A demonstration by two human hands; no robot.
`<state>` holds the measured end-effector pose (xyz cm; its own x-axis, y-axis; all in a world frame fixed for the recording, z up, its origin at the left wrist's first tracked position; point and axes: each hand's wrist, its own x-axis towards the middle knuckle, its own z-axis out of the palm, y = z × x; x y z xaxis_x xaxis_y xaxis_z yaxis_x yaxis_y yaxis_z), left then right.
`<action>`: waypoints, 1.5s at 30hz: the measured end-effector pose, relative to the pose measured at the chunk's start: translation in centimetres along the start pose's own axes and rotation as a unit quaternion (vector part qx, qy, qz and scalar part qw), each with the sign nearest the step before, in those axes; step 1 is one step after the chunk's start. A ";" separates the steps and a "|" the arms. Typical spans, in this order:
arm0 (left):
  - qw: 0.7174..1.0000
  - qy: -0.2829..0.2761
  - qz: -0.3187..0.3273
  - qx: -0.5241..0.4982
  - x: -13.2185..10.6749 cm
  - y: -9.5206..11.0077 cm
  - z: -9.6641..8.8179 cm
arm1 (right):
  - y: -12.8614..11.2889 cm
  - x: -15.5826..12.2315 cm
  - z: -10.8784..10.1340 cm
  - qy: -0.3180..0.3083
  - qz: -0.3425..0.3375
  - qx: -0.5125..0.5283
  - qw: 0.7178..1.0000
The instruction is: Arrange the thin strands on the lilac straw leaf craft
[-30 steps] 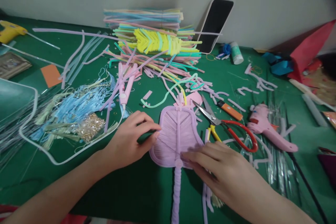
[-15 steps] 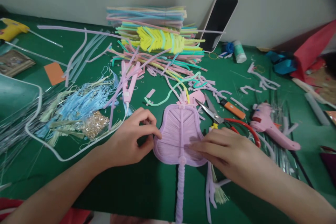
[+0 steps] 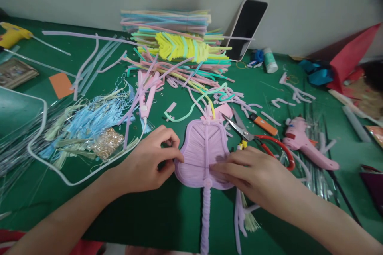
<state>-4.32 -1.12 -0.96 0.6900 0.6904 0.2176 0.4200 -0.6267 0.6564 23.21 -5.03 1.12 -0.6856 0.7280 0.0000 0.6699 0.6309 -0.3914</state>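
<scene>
A lilac hand fan made of pipe cleaners lies face up in front of me, with its twisted handle pointing toward the table's near edge. Its left rim is pinched between the thumb and fingers of my left hand. On the right side, my right hand grips the fan with its fingertips resting on the ribbed face; the thumb is partly hidden. Red-handled scissors lie open beyond my right hand. Lilac pipe cleaner pieces and a pale tassel lie below that hand.
Pipe cleaner bundles and a propped phone stand at the back. Blue tassels, a bag of gold beads and a pink corded tool are to the left. To the right lie a pink glue gun and an orange cutter.
My right fingertips have shifted slightly left across the fan's face. The left hand keeps its pinch on the rim, and the camera view has moved a little.
</scene>
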 end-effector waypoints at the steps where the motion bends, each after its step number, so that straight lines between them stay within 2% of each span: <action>1: 1.000 0.005 -0.002 0.001 0.0 -0.1 0.0 | -0.2 -0.1 0.0 -0.006 0.005 0.006 1.000; 5: 1.000 0.020 -0.007 -0.001 0.0 0.0 -0.1 | -1.7 -0.3 0.0 -0.009 0.011 0.016 1.000; 11: 0.999 -0.021 0.009 -0.028 0.2 0.4 -0.5 | -3.6 -0.6 0.4 0.013 -0.001 -0.017 1.000; 19: 1.000 0.024 0.011 0.005 0.1 0.4 -0.3 | -3.9 -1.1 0.5 0.058 0.010 -0.025 0.998; 25: 0.999 0.021 0.014 0.028 0.0 0.3 -0.3 | -3.9 -0.6 1.1 0.020 0.018 -0.039 0.999; 33: 0.998 0.000 0.035 0.045 0.1 0.2 0.0 | -3.3 0.2 0.6 -0.017 0.001 -0.055 0.998; 38: 0.997 -0.021 0.037 0.057 0.1 0.2 0.0 | -3.1 0.6 0.3 -0.024 -0.012 -0.062 0.998; 45: 0.997 -0.018 0.035 0.059 0.2 0.2 0.0 | -3.3 0.7 0.1 -0.028 -0.017 -0.049 0.998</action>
<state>-4.12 -1.12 -0.75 0.7401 0.6314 0.2314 0.4351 -0.7121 0.5510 20.53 -6.63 2.32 -0.7215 0.6912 -0.0413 0.6690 0.6804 -0.2992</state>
